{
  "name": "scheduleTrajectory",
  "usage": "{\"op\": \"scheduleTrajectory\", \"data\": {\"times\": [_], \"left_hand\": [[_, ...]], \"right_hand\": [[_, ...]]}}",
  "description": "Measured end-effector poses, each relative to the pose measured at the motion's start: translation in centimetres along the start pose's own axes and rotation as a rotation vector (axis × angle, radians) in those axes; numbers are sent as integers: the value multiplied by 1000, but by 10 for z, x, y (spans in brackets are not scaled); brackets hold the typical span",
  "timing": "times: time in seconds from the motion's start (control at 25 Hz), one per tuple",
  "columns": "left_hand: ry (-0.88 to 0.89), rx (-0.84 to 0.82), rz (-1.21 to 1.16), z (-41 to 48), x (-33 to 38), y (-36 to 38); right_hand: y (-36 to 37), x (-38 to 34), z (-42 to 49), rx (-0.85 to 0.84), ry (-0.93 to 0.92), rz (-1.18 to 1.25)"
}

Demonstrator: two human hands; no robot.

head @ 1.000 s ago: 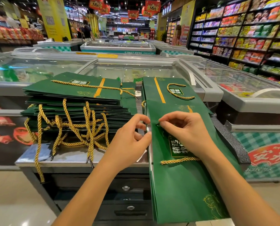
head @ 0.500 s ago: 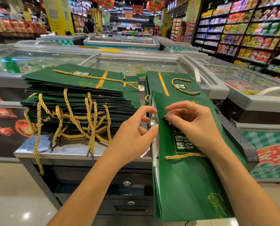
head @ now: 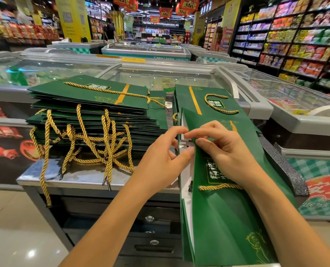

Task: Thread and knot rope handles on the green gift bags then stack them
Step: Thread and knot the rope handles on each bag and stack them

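A flat green gift bag (head: 227, 218) lies lengthwise in front of me on a stack of green bags. My right hand (head: 225, 151) pinches its upper left edge near a hole, resting on the printed label. My left hand (head: 166, 157) meets it at that edge, its thumb pressing the bag's rim, fingers curled behind the white inside. A gold rope (head: 221, 186) comes out of a lower hole and runs under my right wrist. Behind lies a bag with a looped gold handle (head: 218, 104). A tall pile of green bags (head: 95, 116) stands to the left with several loose gold ropes (head: 95, 143) hanging over it.
The bags rest on a steel-topped cabinet (head: 79, 178) with drawers below. Glass-lidded chest freezers (head: 160, 76) surround it. Shelves of packaged goods (head: 295, 39) line the right aisle. A person (head: 109, 30) stands far back. A dark textured strip (head: 283, 164) lies to the right of the bag.
My left hand has moved right to meet my right hand at the bag's edge, and both hands have risen slightly. The white inside of the bag now shows at the edge.
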State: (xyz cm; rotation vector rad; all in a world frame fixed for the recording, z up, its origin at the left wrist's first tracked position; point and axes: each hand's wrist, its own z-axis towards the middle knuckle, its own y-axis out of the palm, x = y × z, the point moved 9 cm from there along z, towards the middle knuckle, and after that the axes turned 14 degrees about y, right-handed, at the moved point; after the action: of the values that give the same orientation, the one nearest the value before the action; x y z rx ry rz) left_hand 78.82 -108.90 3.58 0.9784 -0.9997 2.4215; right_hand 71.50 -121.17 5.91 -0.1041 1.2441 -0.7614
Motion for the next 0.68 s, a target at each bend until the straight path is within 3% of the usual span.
{"op": "scheduleTrajectory", "data": {"times": [0.32,0.68], "left_hand": [[-3,-32,55,0,-3,5],[27,59,183,4,-3,0]], "right_hand": [[5,-1,1,-16,-18,-58],[11,-10,-3,-3,-61,-154]]}}
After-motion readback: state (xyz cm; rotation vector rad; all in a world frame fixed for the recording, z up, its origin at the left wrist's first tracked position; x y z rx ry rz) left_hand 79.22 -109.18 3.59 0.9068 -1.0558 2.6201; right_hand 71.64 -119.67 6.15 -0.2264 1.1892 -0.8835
